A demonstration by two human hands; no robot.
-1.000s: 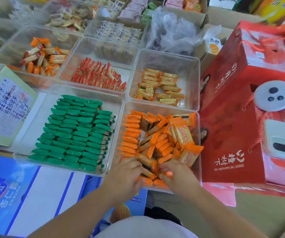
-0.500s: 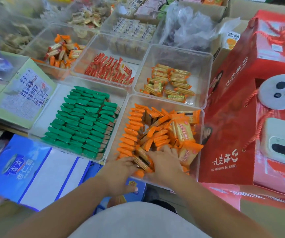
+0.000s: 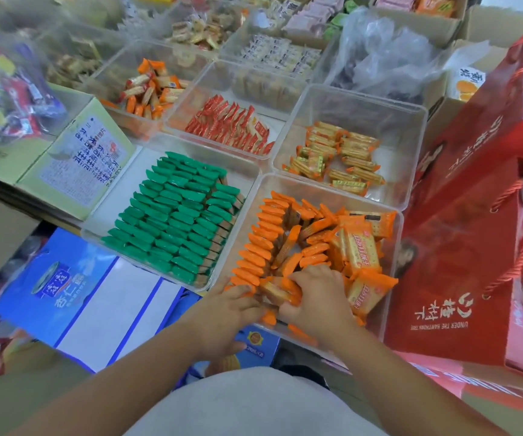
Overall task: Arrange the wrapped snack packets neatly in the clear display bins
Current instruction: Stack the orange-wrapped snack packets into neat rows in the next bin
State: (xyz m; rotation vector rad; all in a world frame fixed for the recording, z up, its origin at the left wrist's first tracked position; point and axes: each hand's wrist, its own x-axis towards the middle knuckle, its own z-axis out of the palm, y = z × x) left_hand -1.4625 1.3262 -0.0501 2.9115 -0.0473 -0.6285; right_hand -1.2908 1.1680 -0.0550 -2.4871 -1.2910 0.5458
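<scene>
Right hand (image 3: 320, 300) curled around orange packets (image 3: 280, 291) — left hand (image 3: 228, 309) flat beside them

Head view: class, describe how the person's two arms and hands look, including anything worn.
Left hand and right hand are bare: no gloves, rings or watch visible. Both forearms are uncovered, no sleeves in view. A pale grey garment shows below.
</scene>
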